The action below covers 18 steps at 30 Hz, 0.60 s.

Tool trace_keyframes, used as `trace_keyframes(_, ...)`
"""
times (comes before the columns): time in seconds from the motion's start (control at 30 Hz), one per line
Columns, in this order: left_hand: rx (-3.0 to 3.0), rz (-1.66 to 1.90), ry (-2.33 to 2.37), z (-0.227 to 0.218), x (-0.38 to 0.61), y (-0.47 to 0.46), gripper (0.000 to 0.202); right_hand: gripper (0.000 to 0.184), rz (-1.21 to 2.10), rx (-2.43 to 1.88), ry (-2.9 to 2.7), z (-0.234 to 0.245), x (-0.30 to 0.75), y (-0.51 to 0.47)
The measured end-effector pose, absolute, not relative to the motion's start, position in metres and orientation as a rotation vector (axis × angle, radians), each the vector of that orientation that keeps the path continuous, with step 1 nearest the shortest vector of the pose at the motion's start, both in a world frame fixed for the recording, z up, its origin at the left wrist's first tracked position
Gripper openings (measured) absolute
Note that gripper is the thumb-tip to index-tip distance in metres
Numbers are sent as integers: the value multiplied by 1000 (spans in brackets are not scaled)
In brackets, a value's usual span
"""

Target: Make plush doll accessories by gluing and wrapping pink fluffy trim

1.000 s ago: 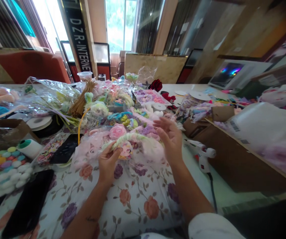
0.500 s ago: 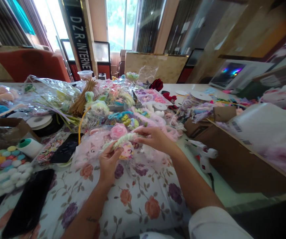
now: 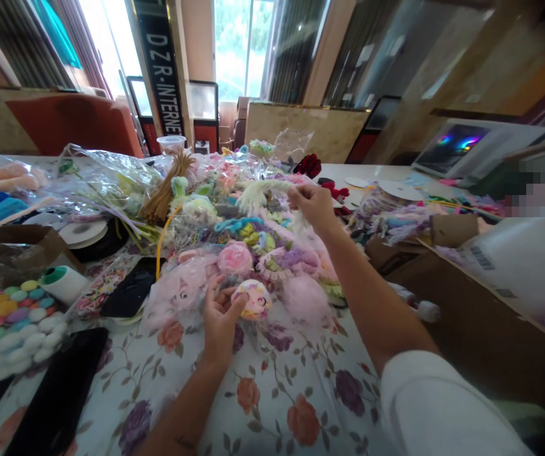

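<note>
Between the thumb and fingers of my left hand (image 3: 221,320) is a round cartoon-face piece (image 3: 252,299) with a pink face and a yellow patterned edge. My right hand (image 3: 314,206) is raised farther out over the pile, pinching one end of a pale green fluffy strand (image 3: 265,192). The strand stretches leftward from my fingers and its far end looks frayed. Just behind my left hand lie a pink pompom flower (image 3: 235,257) and clear bags with pink faces (image 3: 181,294). A pink fluffy ball (image 3: 306,297) sits to the right of the round piece.
A glue gun (image 3: 426,309) lies partly behind my right forearm, beside a cardboard box (image 3: 485,323). On the left are a black phone (image 3: 58,386), colored pompoms (image 3: 11,307), a thread cone (image 3: 63,283) and ribbon spools (image 3: 82,233). Brown stems (image 3: 170,190) stand behind.
My right hand has moved up and away with the green strand, off the round piece. My left hand still holds the round piece, now uncovered. The view has shifted slightly.
</note>
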<state>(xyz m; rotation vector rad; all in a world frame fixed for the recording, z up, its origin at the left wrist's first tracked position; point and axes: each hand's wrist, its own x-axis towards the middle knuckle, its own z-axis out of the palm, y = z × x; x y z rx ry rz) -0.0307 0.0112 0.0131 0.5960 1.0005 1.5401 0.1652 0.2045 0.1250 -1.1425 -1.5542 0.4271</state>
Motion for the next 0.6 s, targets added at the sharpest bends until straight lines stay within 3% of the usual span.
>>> trace_keyframes(0.2,566,1438,973,5,-30,14,63,27,-30,-1525,-1833,126,131,281)
trace_keyframes(0.37,460,1389,963,4,-32,17,63,23,-36,-1675,-1854,117,101,327)
trace_keyframes(0.6,389,1347,957,9,-33,19,63,35,-50,-1850,-1726,96,57,356)
